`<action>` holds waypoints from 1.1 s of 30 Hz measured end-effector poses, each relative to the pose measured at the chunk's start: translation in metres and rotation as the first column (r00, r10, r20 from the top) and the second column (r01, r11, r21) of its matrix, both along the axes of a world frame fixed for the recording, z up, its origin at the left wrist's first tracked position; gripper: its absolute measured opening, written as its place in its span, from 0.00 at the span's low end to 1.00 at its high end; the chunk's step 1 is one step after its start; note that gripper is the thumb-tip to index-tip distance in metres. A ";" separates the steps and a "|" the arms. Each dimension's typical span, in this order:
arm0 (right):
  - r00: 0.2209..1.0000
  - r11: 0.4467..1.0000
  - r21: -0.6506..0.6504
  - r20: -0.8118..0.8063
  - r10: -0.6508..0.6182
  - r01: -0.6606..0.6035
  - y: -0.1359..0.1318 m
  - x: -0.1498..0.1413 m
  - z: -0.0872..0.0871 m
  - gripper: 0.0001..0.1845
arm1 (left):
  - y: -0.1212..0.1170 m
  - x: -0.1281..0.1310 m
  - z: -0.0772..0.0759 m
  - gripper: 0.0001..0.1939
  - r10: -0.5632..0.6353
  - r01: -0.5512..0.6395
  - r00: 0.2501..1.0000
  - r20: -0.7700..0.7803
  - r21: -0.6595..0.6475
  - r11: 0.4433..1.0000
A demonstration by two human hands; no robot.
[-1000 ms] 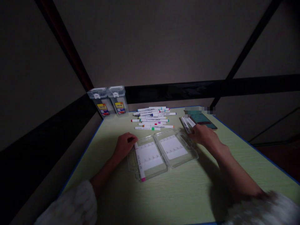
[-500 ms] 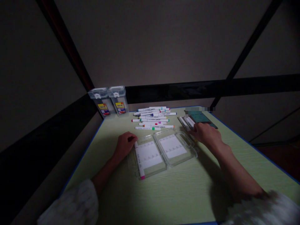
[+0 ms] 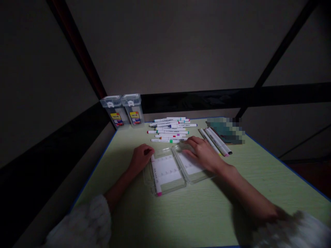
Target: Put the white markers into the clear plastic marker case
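Note:
My left hand (image 3: 141,157) pinches the upper end of a white marker (image 3: 156,177) with a pink tip, which lies along the left edge of a clear plastic case (image 3: 173,187). The case lies unfolded on the table, with white paper inserts in both halves. My right hand (image 3: 204,151) hovers over the case's right half, partly hiding it. Its thumb is apart from the fingers, and I see nothing in it. Just past its fingertips lies a pile of white markers (image 3: 172,132) with caps of various colours.
Two clear lidded boxes (image 3: 132,110) with yellow labels stand at the back left. To the right, three thicker markers (image 3: 218,141) lie beside a green, partly blurred flat thing (image 3: 226,132). The pale green table (image 3: 186,217) has a blue edge; walls rise behind it.
My right hand has moved left from the thicker markers to above the case and near the marker pile. My left hand keeps its pinch on the pink-tipped marker. The view has shifted slightly.

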State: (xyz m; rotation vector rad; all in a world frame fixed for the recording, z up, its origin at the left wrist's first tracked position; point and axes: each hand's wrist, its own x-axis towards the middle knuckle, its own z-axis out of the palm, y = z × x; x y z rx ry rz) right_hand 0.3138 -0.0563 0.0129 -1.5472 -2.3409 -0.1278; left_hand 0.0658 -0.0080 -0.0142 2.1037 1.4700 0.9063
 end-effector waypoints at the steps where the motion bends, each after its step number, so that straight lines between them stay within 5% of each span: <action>1: 0.999 0.999 -0.002 0.001 0.033 -0.033 0.000 -0.003 -0.003 0.20 | 0.001 0.000 -0.001 0.06 0.004 -0.004 1.000 0.019 0.000 1.000; 11: 0.999 0.996 -0.079 -0.014 0.031 -0.032 0.000 -0.014 -0.015 0.32 | 0.018 0.006 -0.011 0.24 0.087 -0.042 0.962 0.258 -0.177 0.983; 18: 1.000 0.993 -0.119 0.003 0.014 -0.014 0.001 -0.023 -0.017 0.36 | 0.024 0.004 -0.022 0.25 0.033 0.039 0.925 0.378 -0.181 0.983; 33: 0.980 0.981 -0.188 -0.198 -0.001 -0.037 0.006 -0.020 -0.020 0.40 | 0.018 0.007 -0.005 0.17 0.074 0.037 0.894 0.442 -0.238 0.970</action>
